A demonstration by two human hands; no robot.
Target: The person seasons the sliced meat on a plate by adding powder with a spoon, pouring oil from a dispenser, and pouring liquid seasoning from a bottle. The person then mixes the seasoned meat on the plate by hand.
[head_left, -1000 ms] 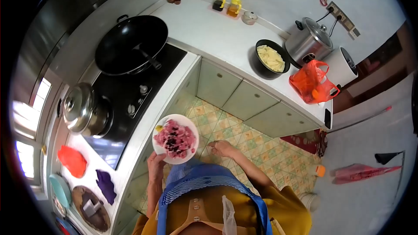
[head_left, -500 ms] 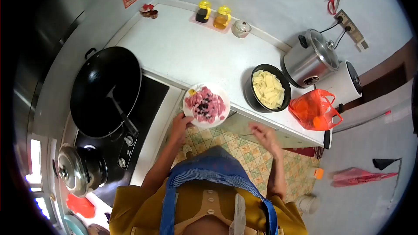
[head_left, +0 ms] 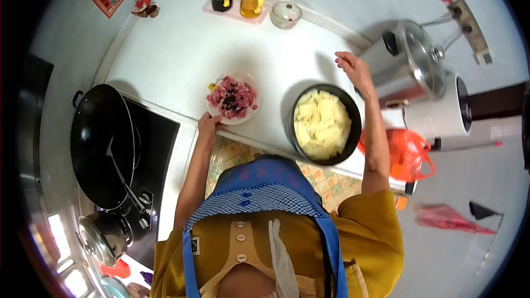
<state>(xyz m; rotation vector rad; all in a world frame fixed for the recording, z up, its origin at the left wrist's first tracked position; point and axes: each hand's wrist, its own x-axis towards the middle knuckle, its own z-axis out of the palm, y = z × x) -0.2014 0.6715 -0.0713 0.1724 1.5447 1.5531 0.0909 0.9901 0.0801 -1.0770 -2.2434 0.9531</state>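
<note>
My left hand (head_left: 208,127) grips the near rim of a white plate (head_left: 238,120), which is at the counter's front edge. On the plate lies cut raw meat (head_left: 232,97) with dark bits on top and a small yellow piece at one side. My right hand (head_left: 356,70) is stretched forward over the counter, beside the steel rice cooker (head_left: 381,66). Its fingers are loosely bent and apart, with nothing seen in them. Below that hand stands a black pot (head_left: 356,107) full of pale yellow slices (head_left: 322,124).
On the stove at left are a black wok (head_left: 96,149) with a spatula (head_left: 122,174) in it and a lidded pot (head_left: 99,237). Yellow-topped bottles (head_left: 252,0) and a lidded jar (head_left: 286,14) stand by the wall. A red bag (head_left: 406,154) sits at right.
My right hand has reached forward, from in front of the counter to near the rice cooker. My left hand has carried the plate of meat further over the counter. The view has shifted.
</note>
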